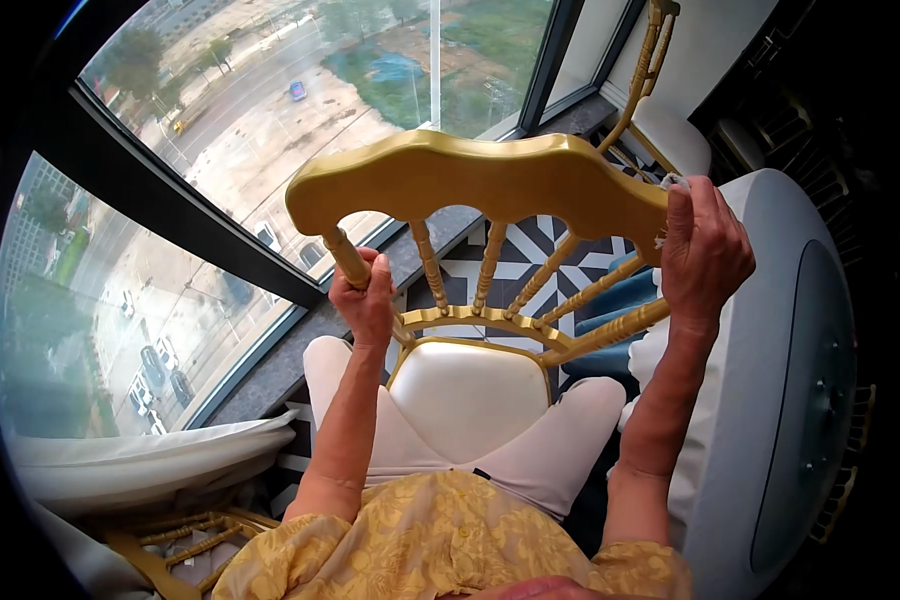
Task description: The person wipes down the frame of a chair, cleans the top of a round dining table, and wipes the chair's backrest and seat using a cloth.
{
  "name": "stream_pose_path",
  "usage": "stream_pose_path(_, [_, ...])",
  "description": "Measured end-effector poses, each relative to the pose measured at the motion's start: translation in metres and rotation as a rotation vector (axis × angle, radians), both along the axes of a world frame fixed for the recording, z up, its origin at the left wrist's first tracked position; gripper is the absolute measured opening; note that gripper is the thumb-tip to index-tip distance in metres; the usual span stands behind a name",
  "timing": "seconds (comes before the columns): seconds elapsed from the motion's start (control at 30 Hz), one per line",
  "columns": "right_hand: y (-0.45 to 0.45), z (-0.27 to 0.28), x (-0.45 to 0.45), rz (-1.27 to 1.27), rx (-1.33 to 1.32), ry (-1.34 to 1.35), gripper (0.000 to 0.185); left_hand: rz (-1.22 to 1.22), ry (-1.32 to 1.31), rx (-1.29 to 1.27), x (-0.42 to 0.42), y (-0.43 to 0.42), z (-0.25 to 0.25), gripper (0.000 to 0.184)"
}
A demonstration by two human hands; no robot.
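A gold chair back (470, 175) with turned spindles stands in front of me, its white seat (470, 385) between my knees. My left hand (363, 298) is wrapped round the left post of the back, below the top rail. At the rail's right end, my right hand (708, 250) is closed on a whitish cloth (674, 182), pressed against the gold edge. Most of the cloth is hidden by the fingers.
Tall windows (270, 110) stand ahead and to the left. On the right is a round table (740, 400) with a pale cloth and glass top. Another gold chair (660, 130) is at the upper right, and one (185, 545) lies low at the left beside a white curtain (150, 462).
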State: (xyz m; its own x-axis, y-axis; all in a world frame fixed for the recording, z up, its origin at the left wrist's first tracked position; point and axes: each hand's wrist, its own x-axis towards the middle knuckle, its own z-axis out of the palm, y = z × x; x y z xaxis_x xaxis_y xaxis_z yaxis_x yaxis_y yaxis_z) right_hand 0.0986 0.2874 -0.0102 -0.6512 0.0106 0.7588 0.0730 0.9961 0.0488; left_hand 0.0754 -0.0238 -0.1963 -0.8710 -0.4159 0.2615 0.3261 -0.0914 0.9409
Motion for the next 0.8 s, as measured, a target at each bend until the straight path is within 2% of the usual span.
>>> stream_pose_path(0.4, [0.002, 0.005, 0.009, 0.011, 0.001, -0.015, 0.053, 0.007, -0.005, -0.001, -0.001, -0.001, -0.002, 0.008])
stream_pose_path(0.47, [0.015, 0.006, 0.023, -0.106, 0.008, -0.135, 0.053, 0.006, 0.002, -0.015, -0.001, 0.0, -0.001, 0.008])
stream_pose_path(0.5, [0.021, 0.01, 0.033, -0.167, -0.096, -0.226, 0.055, 0.007, 0.005, -0.024, 0.0, 0.0, 0.0, 0.008])
stream_pose_path(0.57, [0.036, 0.007, 0.039, -0.13, -0.215, -0.194, 0.06, 0.01, -0.001, -0.011, 0.0, -0.001, -0.001, 0.008])
stream_pose_path(0.8, [0.036, -0.006, 0.033, -0.153, -0.216, -0.066, 0.065, 0.006, -0.021, -0.002, 0.001, 0.001, 0.001, 0.007])
